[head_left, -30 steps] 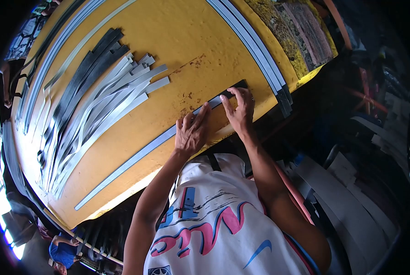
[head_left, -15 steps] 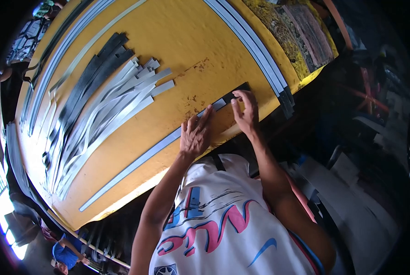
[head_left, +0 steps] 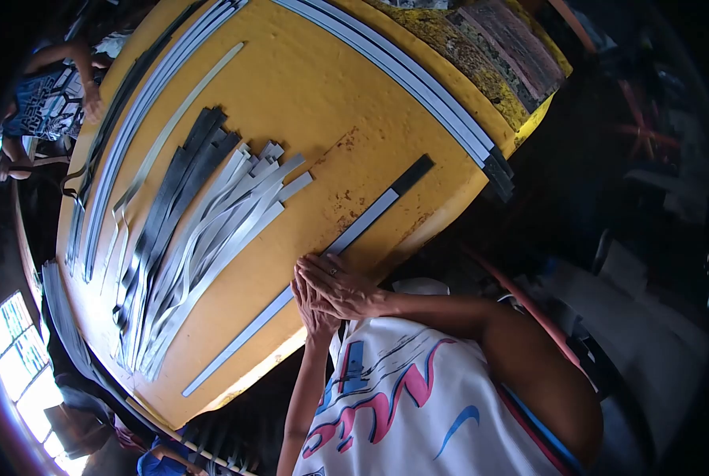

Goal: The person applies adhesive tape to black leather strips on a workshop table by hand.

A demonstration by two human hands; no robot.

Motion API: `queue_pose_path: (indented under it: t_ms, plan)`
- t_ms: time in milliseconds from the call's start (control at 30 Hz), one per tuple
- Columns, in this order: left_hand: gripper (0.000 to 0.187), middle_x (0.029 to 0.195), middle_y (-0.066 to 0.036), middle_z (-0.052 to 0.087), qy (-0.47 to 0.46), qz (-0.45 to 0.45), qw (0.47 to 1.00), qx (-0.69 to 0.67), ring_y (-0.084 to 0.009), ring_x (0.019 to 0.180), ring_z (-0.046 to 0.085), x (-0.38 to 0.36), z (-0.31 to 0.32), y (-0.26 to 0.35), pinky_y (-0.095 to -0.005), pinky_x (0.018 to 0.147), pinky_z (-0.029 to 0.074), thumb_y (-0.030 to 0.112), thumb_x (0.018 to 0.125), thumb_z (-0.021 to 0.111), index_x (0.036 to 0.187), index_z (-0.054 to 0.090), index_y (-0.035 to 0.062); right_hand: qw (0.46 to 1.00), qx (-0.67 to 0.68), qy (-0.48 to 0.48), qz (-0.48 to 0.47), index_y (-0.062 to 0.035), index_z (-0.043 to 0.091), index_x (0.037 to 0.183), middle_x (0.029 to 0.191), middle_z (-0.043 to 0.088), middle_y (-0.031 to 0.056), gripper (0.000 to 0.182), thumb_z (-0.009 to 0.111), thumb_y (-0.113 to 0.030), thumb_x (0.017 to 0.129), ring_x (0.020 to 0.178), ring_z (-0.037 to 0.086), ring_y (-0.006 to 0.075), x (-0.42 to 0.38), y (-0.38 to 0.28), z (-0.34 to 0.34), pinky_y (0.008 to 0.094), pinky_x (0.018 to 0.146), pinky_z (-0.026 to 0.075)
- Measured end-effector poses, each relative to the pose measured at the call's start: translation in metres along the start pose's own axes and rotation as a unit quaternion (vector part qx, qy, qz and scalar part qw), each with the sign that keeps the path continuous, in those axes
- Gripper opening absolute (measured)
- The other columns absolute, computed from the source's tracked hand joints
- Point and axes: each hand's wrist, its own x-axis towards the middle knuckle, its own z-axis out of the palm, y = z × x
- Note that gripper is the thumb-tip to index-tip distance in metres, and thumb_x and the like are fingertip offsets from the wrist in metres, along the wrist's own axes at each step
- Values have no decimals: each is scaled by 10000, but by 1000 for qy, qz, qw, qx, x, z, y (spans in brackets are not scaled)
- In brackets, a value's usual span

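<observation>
A narrow light-grey strip [head_left: 361,225] lies lengthwise over a black strip [head_left: 415,174], whose bare end shows beyond it. My right hand [head_left: 345,289] rests flat across the strip near its middle, fingers stretched out and overlapping my left hand. Beneath and beside it, my left hand [head_left: 313,311] also lies with fingers extended against the strip. The part of the strip under both hands is hidden. Neither hand grips anything that I can see. To the left are a bundle of loose whitish strips [head_left: 211,230] and a bunch of black strips [head_left: 181,178].
The yellow table [head_left: 330,95] has rust-coloured scuffs. Long paired grey strips [head_left: 418,83] run along its far right side, and more strips [head_left: 136,111] along the left. Another person [head_left: 57,95] stands at the far left edge. A second person's blue shirt [head_left: 160,460] shows at the bottom.
My right hand has left the black end of the strip and moved down-left onto my left hand. My left hand has slid down-left along the strip. The camera view has shifted.
</observation>
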Motion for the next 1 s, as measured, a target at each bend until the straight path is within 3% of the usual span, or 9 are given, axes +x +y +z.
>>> queue_pose_path:
  t_ms: [167, 300, 600, 833, 867, 900, 933, 967, 1000]
  plan:
    - [786, 1654, -211, 227, 22, 28, 999, 28, -390, 1537, 196, -4, -1, -4, -528, 1232, 144, 438, 975, 510, 1589, 247, 23, 998, -55, -11, 21, 9, 324, 1558, 1636, 307, 167, 750, 425, -520, 1036, 1544, 220, 299, -9, -4, 18, 513, 1238, 101]
    - [762, 1653, -206, 236, -48, -2, 998, 39, -385, 1536, 206, 2, -15, 3, -532, 1227, 157, 409, 994, 492, 1596, 227, 25, 993, -87, 36, 78, 8, 341, 1546, 1626, 322, 167, 768, 457, -539, 1020, 1532, 250, 287, -11, -11, 24, 548, 1221, 142]
    - [755, 1666, -180, 217, -57, 140, 988, 2, -361, 1535, 213, 5, -32, -25, -519, 1228, 176, 419, 1005, 490, 1598, 222, 36, 951, -231, 111, 172, 2, 380, 1525, 1588, 387, 165, 735, 523, -497, 1005, 1514, 291, 279, -6, -35, 58, 528, 1229, 142]
    - [710, 1644, -191, 272, -37, 48, 998, -7, -370, 1515, 266, -78, -58, -121, -534, 1213, 221, 388, 1002, 535, 1567, 306, 26, 884, -267, 177, 340, -10, 283, 1563, 1596, 351, 198, 752, 473, -502, 1027, 1505, 304, 294, -3, 23, -16, 523, 1236, 163]
    - [703, 1636, -194, 290, -22, 46, 999, -6, -372, 1506, 283, -92, -65, -143, -534, 1210, 228, 381, 1000, 541, 1565, 316, 27, 881, -226, 211, 357, -32, 327, 1549, 1605, 336, 204, 712, 495, -480, 1022, 1495, 313, 310, -1, 44, -20, 526, 1234, 172]
    - [697, 1627, -197, 308, -2, 17, 1000, -3, -375, 1498, 300, -119, -72, -165, -534, 1206, 236, 373, 998, 547, 1562, 326, 28, 888, -30, 150, 433, -59, 370, 1532, 1626, 293, 204, 673, 520, -461, 1013, 1491, 304, 343, -9, 65, -27, 525, 1233, 181]
    - [690, 1627, -175, 321, 32, 11, 999, -3, -344, 1501, 310, -138, -75, -186, -512, 1205, 252, 406, 1006, 531, 1571, 330, 65, 890, -205, 153, 376, -71, 374, 1534, 1646, 242, 204, 670, 530, -457, 1009, 1501, 266, 381, -2, 49, -32, 520, 1234, 187]
    - [667, 1615, -173, 344, 35, -42, 998, -6, -337, 1504, 305, -144, -77, -199, -513, 1206, 258, 399, 1018, 514, 1563, 343, 55, 864, -412, 84, 277, -77, 342, 1556, 1660, 207, 192, 675, 516, -446, 1018, 1513, 222, 404, -18, 109, -21, 519, 1238, 179]
    - [654, 1610, -173, 352, 56, -96, 994, -7, -333, 1505, 305, -160, -80, -213, -510, 1206, 258, 394, 1026, 503, 1559, 346, 50, 904, -202, 214, 309, -75, 308, 1575, 1658, 208, 202, 686, 502, -442, 1028, 1518, 217, 400, 5, 93, -30, 504, 1245, 166]
